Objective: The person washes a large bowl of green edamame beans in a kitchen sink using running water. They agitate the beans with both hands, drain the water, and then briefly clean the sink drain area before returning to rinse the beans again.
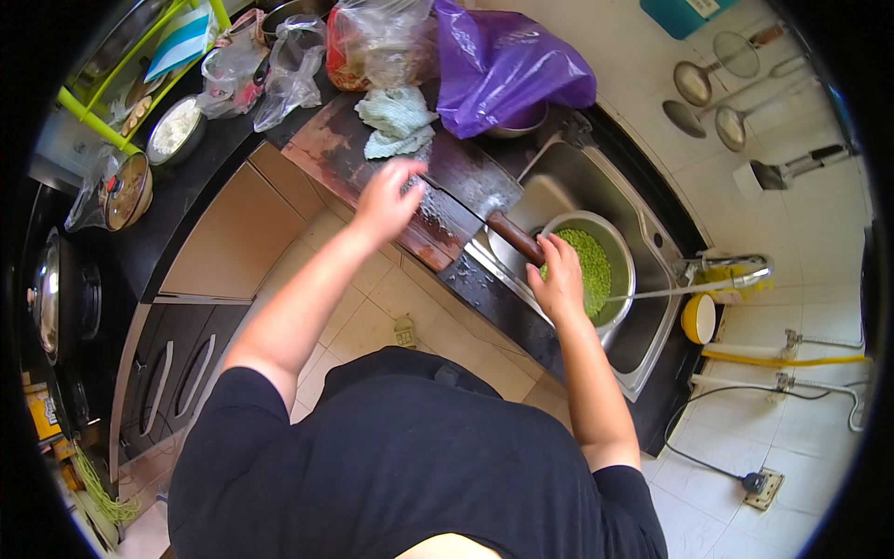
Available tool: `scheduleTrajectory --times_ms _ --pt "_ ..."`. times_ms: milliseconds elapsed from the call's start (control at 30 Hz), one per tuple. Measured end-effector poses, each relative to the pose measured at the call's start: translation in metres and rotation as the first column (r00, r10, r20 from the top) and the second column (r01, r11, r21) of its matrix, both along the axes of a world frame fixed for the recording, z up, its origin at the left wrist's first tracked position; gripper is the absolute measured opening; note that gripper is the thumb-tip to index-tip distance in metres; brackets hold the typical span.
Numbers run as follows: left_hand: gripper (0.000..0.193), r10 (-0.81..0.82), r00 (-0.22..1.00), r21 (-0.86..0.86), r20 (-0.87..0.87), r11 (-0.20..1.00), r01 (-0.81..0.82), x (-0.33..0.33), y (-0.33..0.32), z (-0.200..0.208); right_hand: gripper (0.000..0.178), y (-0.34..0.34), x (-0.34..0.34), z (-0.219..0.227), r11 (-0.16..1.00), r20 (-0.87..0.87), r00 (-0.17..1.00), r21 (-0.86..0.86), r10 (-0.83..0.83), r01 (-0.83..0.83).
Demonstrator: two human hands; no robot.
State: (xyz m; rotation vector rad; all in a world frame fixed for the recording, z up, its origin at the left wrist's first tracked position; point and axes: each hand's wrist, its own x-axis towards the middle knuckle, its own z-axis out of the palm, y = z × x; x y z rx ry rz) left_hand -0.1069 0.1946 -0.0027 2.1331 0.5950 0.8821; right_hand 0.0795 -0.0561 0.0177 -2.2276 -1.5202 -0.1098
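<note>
A cleaver [478, 174] with a broad dark blade and a brown wooden handle lies across a worn wooden cutting board [321, 149]. My right hand [561, 279] is at the end of the handle, fingers closed around it. Near the blade's far left corner is my left hand [386, 203], its fingers loosely bent and the thumb apart from them, with nothing visible between. Small pale bits [436, 207] are scattered on the board beside the blade. A crumpled pale green cloth [395, 119] rests at the board's back edge.
In the steel sink [656, 335], a metal pot [626, 270] holds green beans or peas; water runs into it from the faucet [745, 272]. A purple bag [512, 70] stands behind the board. A bowl of white food [175, 130] sits on the left counter. Ladles [694, 84] hang right.
</note>
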Motion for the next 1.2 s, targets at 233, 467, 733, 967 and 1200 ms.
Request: scheduleTrajectory --times_ms 233,467,733,967,1200 --pt "0.04 0.163 0.943 0.198 -0.291 0.974 -0.107 0.071 0.133 -0.002 0.03 0.061 0.0 -0.003 0.786 -0.081 0.974 -0.606 -0.213 0.122" --pt "0.037 0.391 0.776 0.45 -0.494 0.879 -0.156 0.071 0.133 -0.038 0.03 -0.051 -0.007 0.024 0.861 -0.094 0.94 -0.439 -0.329 0.258" --pt "0.029 0.118 0.866 0.334 -0.486 0.941 0.059 0.032 -0.005 -0.024 0.034 -0.14 -0.01 0.017 0.837 -0.206 0.821 -0.277 -0.532 0.473" --pt "0.026 -0.134 0.908 0.344 -0.397 0.895 0.283 0.047 -0.051 -0.013 0.033 -0.135 0.008 0.022 0.848 -0.351 0.772 -0.18 -0.529 0.499" --pt "0.027 0.521 0.753 0.426 -0.402 0.834 -0.35 0.1 0.063 -0.023 0.031 -0.166 0.003 0.023 0.843 -0.431 0.729 -0.194 -0.532 0.501"
